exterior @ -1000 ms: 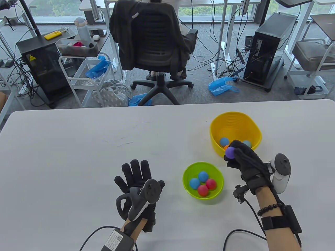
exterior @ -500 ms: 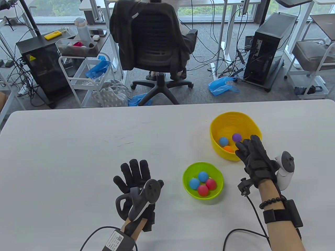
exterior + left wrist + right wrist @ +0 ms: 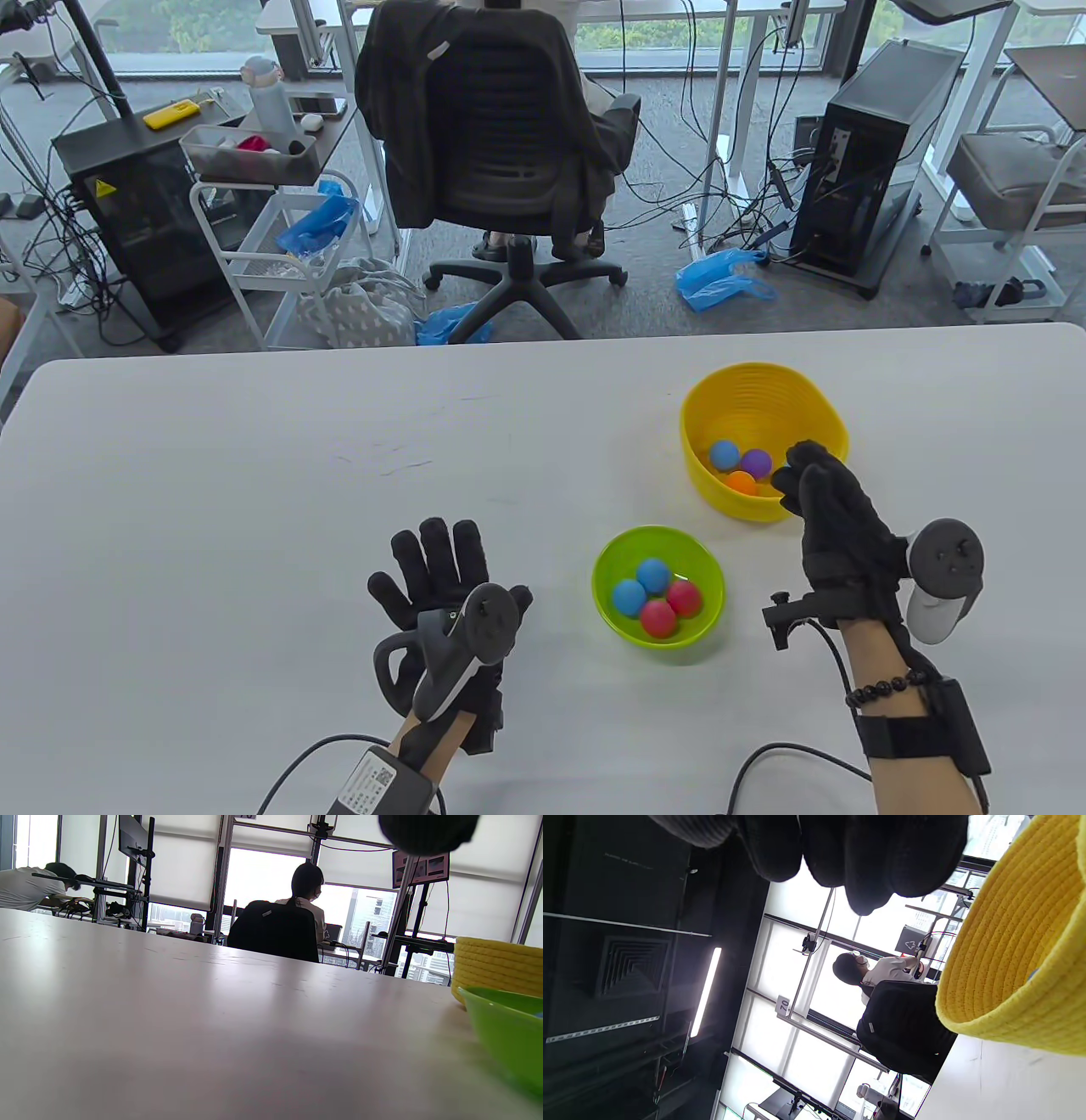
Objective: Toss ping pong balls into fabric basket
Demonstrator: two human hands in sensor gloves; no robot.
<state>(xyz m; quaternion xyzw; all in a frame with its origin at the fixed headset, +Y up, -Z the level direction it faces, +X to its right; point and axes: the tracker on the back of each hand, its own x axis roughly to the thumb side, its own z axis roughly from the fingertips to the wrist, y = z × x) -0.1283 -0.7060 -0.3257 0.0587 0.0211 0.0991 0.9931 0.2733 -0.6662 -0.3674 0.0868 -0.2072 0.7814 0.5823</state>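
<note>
A yellow fabric basket (image 3: 814,399) stands on the white table, right of centre, with a blue ball (image 3: 723,455), a purple ball (image 3: 756,463) and an orange ball (image 3: 741,482) inside. It also shows in the right wrist view (image 3: 1014,955) and the left wrist view (image 3: 492,961). A green bowl (image 3: 612,560) in front of it holds two blue balls (image 3: 653,575) and two red balls (image 3: 658,618). My right hand (image 3: 836,509) hovers empty at the basket's near right rim, fingers loosely curled. My left hand (image 3: 437,564) rests flat on the table, fingers spread, empty.
The table's far edge (image 3: 543,344) runs behind the basket. Beyond it stand an office chair (image 3: 501,144), a white cart (image 3: 280,238) and a computer tower (image 3: 874,153). Cables trail from both wrists at the near edge.
The right hand held a purple ball, then let it go over the basket. The ball has settled inside beside the blue and orange ones. The hand has drawn back slightly. The left hand stayed still.
</note>
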